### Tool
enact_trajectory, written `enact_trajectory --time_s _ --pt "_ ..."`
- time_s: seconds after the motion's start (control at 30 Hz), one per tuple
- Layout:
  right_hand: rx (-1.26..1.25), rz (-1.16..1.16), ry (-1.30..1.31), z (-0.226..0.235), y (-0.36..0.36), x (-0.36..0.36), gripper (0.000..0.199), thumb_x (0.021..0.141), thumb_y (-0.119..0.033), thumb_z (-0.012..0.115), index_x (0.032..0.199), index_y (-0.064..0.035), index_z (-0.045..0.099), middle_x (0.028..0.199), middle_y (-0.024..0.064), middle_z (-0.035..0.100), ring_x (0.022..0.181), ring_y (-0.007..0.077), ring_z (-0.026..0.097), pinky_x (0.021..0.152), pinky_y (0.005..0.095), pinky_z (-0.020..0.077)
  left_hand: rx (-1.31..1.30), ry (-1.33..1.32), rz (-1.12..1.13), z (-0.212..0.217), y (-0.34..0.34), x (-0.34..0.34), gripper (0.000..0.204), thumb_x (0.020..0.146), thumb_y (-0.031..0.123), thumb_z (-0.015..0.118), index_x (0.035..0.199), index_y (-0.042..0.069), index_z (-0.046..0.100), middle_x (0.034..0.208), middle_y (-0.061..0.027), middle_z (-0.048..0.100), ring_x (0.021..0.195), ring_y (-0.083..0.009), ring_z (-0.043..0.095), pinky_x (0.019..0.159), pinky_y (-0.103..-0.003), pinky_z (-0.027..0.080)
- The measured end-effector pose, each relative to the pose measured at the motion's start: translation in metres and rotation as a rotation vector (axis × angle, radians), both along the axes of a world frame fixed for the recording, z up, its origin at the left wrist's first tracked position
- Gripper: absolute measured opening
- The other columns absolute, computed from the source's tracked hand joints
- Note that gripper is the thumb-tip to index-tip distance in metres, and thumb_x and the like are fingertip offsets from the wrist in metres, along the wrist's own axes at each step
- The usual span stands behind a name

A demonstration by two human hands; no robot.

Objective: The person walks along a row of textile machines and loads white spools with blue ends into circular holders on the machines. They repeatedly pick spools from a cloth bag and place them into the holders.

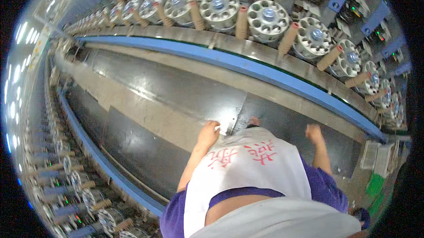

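The white scrap (217, 128) at the person's left hand (206, 135) is too small, and too much covered by the fingers, for its kind to be told, while the right hand (314, 133) is smeared by blur, its separate fingers unreadable. The apron (260, 176) hides the person's legs and all but a bit of one foot (254, 120). The farthest round carousels (93, 20) shrink into indistinct shapes, and the lowest carousel (132, 233) at lower left is cut off by the bottom edge.
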State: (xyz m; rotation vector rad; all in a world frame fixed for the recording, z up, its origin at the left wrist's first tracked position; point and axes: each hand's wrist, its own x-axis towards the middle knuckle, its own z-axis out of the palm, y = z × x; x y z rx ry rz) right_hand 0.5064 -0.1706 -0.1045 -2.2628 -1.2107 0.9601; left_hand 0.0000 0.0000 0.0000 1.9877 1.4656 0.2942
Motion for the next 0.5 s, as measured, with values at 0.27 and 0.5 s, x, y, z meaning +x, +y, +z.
enact_trajectory --time_s 0.27,0.5 --pt "0.555 0.025 -0.238 0.168 0.442 0.088 0.070 0.079 -0.052 0.056 0.136 -0.0222 0.030 0.132 0.0229 0.033 0.114 0.0369 0.042 0.089 0.0507 0.0383 -0.058 -0.085 0.261 0.031 0.060 0.034 0.016 0.078 0.016 0.056 0.088 0.005 0.062 0.087 -0.0149 0.060 0.083 -0.0323 0.058 0.073 -0.040 0.046" --pt "-0.133 0.296 -0.685 0.115 0.511 0.105 0.036 0.080 -0.035 0.052 0.111 -0.0177 0.055 0.114 0.0158 0.053 0.105 0.0355 0.050 0.084 0.0454 0.0425 -0.014 -0.041 0.184 -0.021 0.168 0.019 0.014 0.077 0.017 0.052 0.080 0.006 0.060 0.083 -0.0150 0.061 0.080 -0.0329 0.057 0.072 -0.041 0.046"
